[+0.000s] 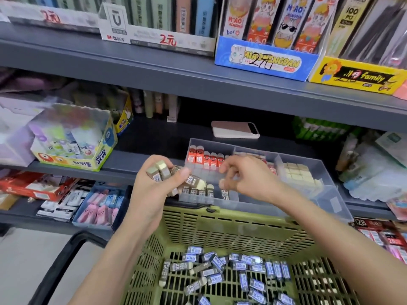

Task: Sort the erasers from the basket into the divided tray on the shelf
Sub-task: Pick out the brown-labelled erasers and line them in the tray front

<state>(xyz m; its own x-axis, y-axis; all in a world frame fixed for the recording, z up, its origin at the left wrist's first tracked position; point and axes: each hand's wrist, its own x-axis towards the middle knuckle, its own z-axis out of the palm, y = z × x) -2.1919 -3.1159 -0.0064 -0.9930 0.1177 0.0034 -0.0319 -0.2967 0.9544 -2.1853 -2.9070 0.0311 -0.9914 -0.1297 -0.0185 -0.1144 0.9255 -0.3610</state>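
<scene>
Erasers (pixel 231 274), location?
— Loose pile on the floor of the green basket (pixel 220 213), below the shelf (pixel 154 139). More are in the divided tray (pixel 339 208) on the shelf edge, just above the basket's far rim.

Hands?
— Left hand (pixel 154 186) grips a bunch of brown-sleeved erasers (pixel 164 171), just left of the tray. Right hand (pixel 248 180) hovers over the tray's front-left compartment, fingers curled. I cannot tell whether it pinches one or nothing.

Step?
— Looks like feeding 2B ones from the bunch into the front row (pixel 201 191). To do it well, take one at a time from the left hand and stand it upright. Label faces out like its neighbours, tight against the last one, same compartment only. Keep the bunch squeezed so none falls into the basket.

Counts?
— Red-sleeved erasers (pixel 206 159), back-left compartment: five showing, maybe a sixth behind the fingers.
— Front row: five standing that I can see.
— Cream blocks (pixel 295 172), right compartment: blurred, roughly a dozen.
— Bunch in hand: at least four.
— Basket: well over twenty, too jumbled for an exact count.
— One basket, one tray, two hands.
</scene>
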